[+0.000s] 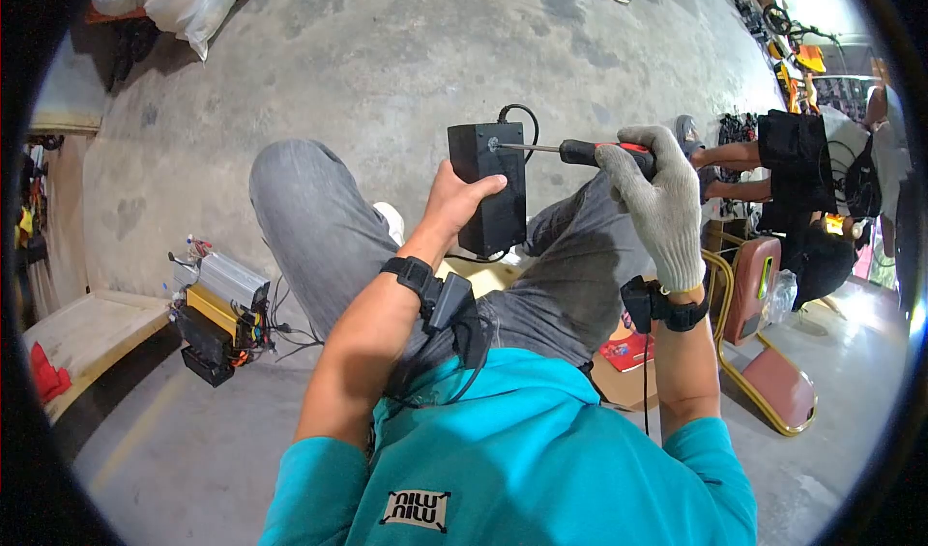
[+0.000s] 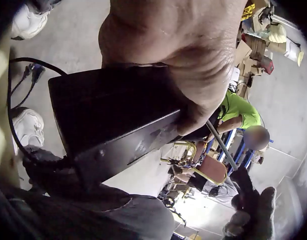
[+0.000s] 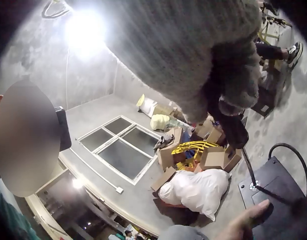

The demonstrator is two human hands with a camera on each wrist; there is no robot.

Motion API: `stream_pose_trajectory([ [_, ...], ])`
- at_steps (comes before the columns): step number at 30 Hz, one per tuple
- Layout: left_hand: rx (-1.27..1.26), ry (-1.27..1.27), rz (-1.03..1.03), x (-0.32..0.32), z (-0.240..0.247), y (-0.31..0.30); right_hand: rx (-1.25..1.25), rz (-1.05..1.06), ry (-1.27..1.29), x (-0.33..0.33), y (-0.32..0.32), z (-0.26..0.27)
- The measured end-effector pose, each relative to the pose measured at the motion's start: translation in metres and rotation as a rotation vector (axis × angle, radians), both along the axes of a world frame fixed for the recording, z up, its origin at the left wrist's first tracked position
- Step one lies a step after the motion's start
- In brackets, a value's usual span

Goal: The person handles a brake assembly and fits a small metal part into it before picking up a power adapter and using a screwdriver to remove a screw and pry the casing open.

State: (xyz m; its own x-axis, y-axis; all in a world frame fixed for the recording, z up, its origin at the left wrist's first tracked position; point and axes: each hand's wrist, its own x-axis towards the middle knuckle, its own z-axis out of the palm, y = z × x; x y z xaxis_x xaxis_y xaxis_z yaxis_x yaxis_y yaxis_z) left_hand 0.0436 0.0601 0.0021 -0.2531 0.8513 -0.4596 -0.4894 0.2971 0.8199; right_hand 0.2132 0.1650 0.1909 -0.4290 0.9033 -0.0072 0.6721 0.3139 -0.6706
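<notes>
A black rectangular box [image 1: 501, 203] with a cable is gripped by my bare left hand [image 1: 458, 201], the thumb lying on its face. My right hand [image 1: 667, 193], in a grey knit glove, holds a red and black screwdriver [image 1: 580, 152]; its tip meets a pale round spot near one end of the box. The left wrist view shows the box [image 2: 113, 120] under the left palm [image 2: 178, 50]. From the right wrist, the gloved hand [image 3: 193, 55] is curled round the screwdriver handle [image 3: 231, 125], and the shaft reaches the box [image 3: 281, 195].
Electronic units with wires [image 1: 222, 314] are on the floor at the left, beside a low wooden platform [image 1: 106, 329]. A pink chair [image 1: 764, 353] and a person [image 1: 802, 164] are at the right. White bags [image 1: 188, 0] lie at the upper left.
</notes>
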Motion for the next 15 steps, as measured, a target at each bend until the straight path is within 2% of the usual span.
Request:
stream_pose_trajectory([
  [3,0.011,0.010,0.011,0.000,-0.001,0.000,-0.027,-0.019,-0.112,0.000,-0.001,0.001],
  [6,-0.029,0.022,0.059,0.001,0.004,-0.001,-0.058,-0.008,-0.114,-0.002,-0.003,0.001],
  [15,-0.089,0.156,0.027,-0.001,-0.015,-0.003,-0.084,-0.014,-0.152,0.001,-0.006,-0.009],
])
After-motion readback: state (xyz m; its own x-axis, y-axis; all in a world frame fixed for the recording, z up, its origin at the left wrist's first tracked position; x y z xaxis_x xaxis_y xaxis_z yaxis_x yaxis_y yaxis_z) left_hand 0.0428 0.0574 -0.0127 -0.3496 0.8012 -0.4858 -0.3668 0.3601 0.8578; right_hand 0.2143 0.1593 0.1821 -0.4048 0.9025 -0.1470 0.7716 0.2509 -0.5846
